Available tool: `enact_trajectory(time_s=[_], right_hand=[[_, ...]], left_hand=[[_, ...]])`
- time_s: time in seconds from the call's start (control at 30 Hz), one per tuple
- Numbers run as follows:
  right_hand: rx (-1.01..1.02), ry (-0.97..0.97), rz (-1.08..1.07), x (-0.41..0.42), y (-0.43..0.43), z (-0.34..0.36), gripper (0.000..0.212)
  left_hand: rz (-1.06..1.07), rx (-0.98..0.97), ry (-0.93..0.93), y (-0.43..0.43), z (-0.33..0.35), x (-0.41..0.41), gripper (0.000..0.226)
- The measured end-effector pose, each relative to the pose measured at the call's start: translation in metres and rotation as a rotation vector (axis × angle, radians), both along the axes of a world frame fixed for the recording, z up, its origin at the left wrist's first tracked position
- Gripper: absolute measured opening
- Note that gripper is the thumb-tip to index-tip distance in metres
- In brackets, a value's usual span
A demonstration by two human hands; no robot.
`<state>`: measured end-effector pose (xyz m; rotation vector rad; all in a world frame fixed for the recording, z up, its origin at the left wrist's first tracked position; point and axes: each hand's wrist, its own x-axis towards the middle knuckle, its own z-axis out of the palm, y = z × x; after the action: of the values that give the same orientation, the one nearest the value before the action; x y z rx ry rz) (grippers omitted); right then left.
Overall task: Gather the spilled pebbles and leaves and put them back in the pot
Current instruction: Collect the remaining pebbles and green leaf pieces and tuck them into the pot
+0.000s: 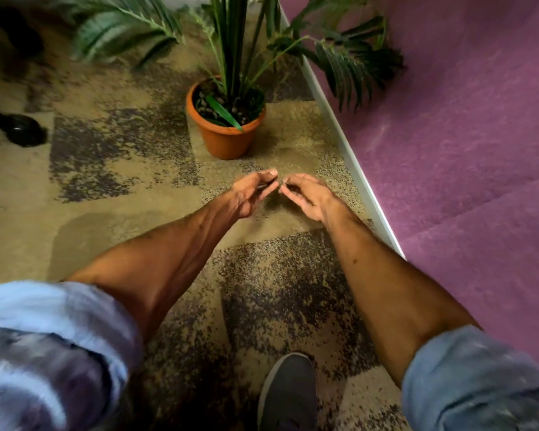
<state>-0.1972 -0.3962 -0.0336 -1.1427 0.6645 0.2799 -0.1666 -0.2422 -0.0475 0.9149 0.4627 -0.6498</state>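
Hands meet low over the carpet in the middle of the scene, just near of the pot [226,132]. The left hand [252,192] is cupped with its palm turned inward and its fingers curled; the right hand [305,194] mirrors it from the right, fingers bent down, and the fingertips of the two come almost together. That shape reads as a scoop or a pinch made from both sides, the sort of hold that keeps small loose bits from slipping out. Whether anything lies inside the hands I cannot tell; the frame is blurred there, and the speckled carpet [122,144] hides small stones well.

The terracotta pot stands upright on the floor beyond the hands, close to the white skirting [349,157] that edges the purple wall [464,119] at right. Its top is covered with dark pebbles [240,112] around the stems of the plant [234,42], and a loose green leaf [223,112] lies slanted across them, its tip over the near rim. No spilled pebble or leaf shows plainly on the carpet, so the gathering looks close to done, with perhaps a last small pick-up in hand.

Both forearms reach far forward, sleeves rolled up, probably to keep the cloth clear of the floor. A grey shoe [288,393] is planted near, between the arms.
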Motion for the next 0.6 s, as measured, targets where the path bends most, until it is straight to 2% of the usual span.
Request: enact_trajectory(time_s=[0.13,0.3,0.43,0.53,0.6], right_hand=[[-0.008,-0.118,0.084,0.063,0.048,0.024,0.018],[-0.031,-0.142,0.139,0.126,0.088,0.060,0.019],[-0.161,-0.084,0.151,0.159,0.099,0.061,0.017],[-0.321,-0.046,0.146,0.174,0.098,0.055,0.019],[-0.461,-0.054,0.148,0.179,0.095,0.052,0.019]], left_hand=[[0.146,0.069,-0.096,0.045,0.028,0.036,0.016],[0.387,0.362,-0.157,0.098,0.039,0.095,0.003],[0.408,0.518,-0.120,0.115,0.031,0.134,0.021],[0.335,0.484,-0.138,0.120,0.029,0.150,0.008],[0.314,0.480,-0.136,0.121,0.030,0.157,0.009]])
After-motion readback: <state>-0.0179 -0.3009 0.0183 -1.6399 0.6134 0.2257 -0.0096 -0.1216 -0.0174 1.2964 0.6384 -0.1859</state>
